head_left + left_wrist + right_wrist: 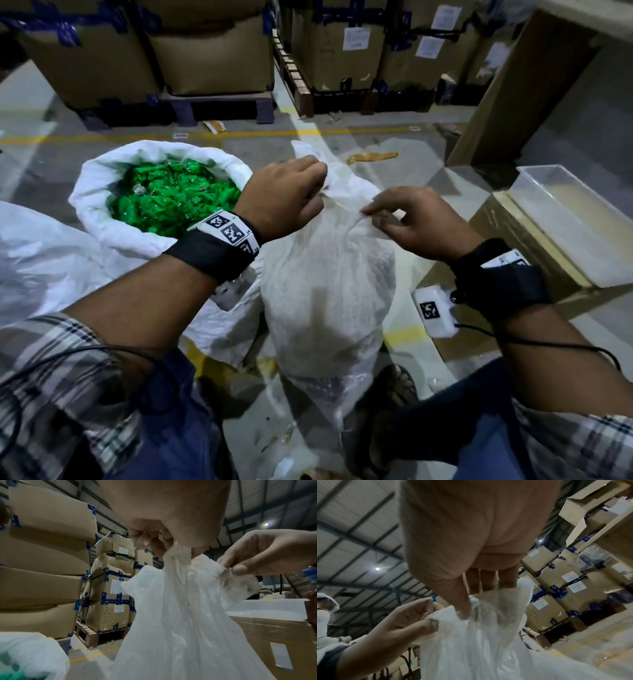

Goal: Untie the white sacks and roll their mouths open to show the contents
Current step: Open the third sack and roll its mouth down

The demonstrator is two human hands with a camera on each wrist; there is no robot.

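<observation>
Between the person's knees, on the warehouse floor, stands the closed white sack (329,294), its neck gathered into a twist. The left hand (284,198) has its fingers curled round the bunched neck and holds it up; the right hand (411,222) pinches a fold of the mouth between thumb and forefinger, the other fingers loosely spread. To the left, touching it, stands the open sack (102,192) with its rim already rolled down over green packets (164,202).

To my eye, the step in hand is loosening the neck. It would go best if the left hand keeps the twist steady and raised while the right teases the fold outward, not upward, so the woven cloth slackens without the sack tipping against its neighbour. Once loose, both hands should work round the rim evenly.

Whether a string or knot binds the neck I cannot tell; the left palm covers that spot in every view. The contents are hidden, the wrist views are soft, and the sack's base is partly blocked by a sandalled foot (394,387).
</observation>
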